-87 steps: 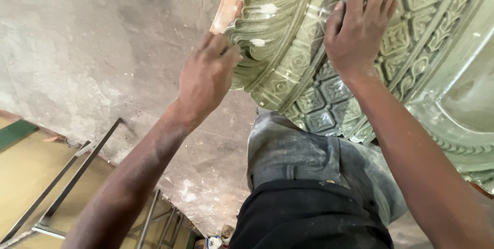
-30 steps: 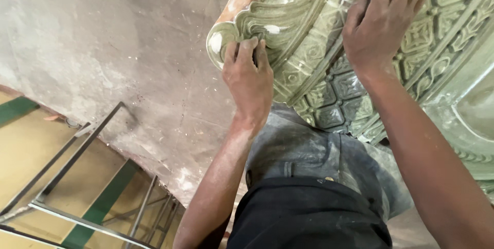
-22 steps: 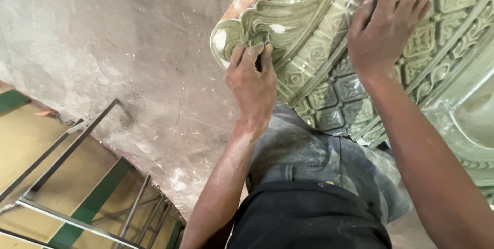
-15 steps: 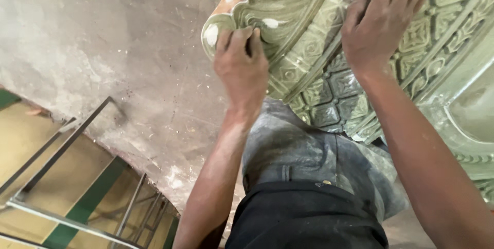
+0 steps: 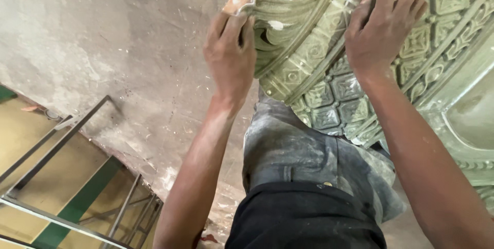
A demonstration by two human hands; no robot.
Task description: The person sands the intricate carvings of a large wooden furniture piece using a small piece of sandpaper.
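Head view: the green ornamental moulding is held overhead against the grey wall. The left hand is wrapped over its scalloped edge; the right hand is spread flat on the relief (fingers apart). Pressure is best kept even.

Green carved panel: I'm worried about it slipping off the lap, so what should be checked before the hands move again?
1. Left hand on the scalloped edge of the green carved panel: ok.
2. Right hand flat on the patterned face: ok.
3. Panel resting on the lap in grey trousers: ok, though contact is partly hidden.
4. Grip of the fingertips over the rim: cannot tell.
5. Metal frame apart from the panel: ok.
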